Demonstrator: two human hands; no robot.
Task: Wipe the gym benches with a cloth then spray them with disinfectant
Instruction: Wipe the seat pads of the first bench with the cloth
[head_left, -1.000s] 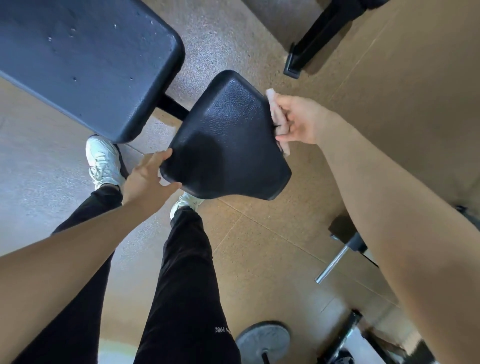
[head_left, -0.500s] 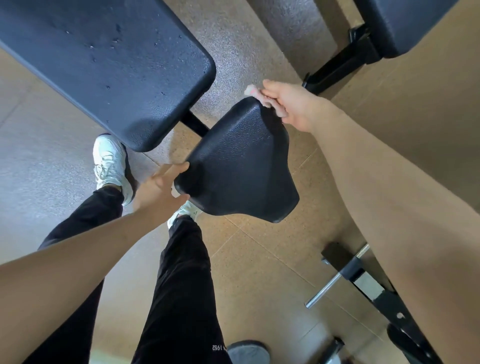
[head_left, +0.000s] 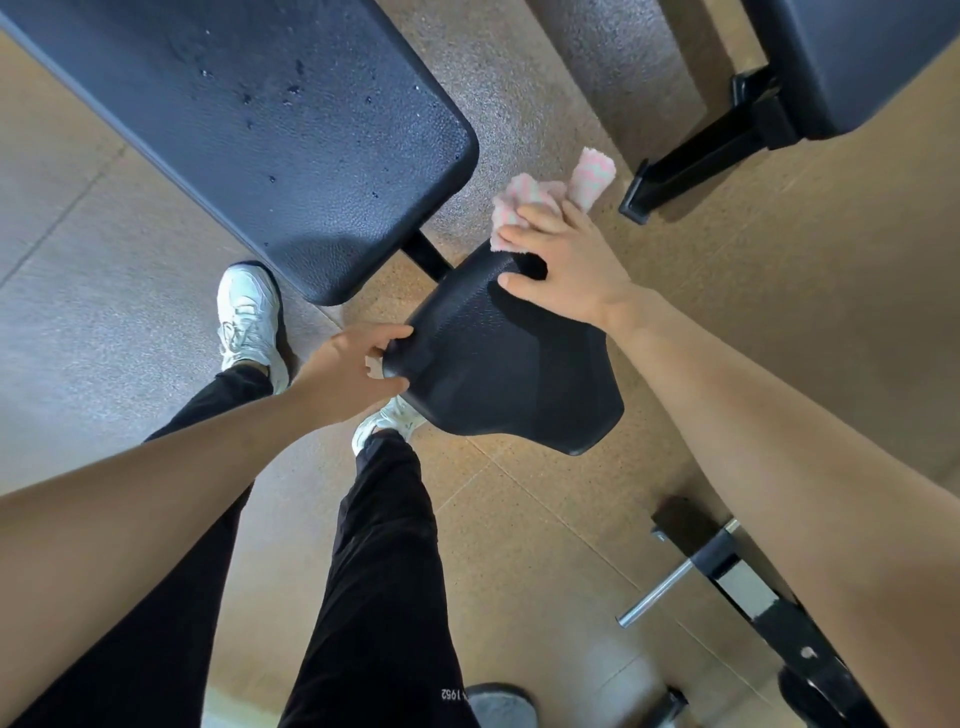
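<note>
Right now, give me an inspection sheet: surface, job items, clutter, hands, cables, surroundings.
Surface: speckled tan floor.
Job's things: seat pad, tilted; long bench pad, droplets on it; pink cloth at the seat pad's narrow end; no spray bottle seen.
Clutter: weight plate; chrome bar on a black frame.
Hands: left hand grips the seat pad's side edge; right hand holds the cloth against the narrow end, thumb on the pad.
Cables: nothing seen.
Surroundings: second bench upper right; white shoe beside the long bench pad.
</note>
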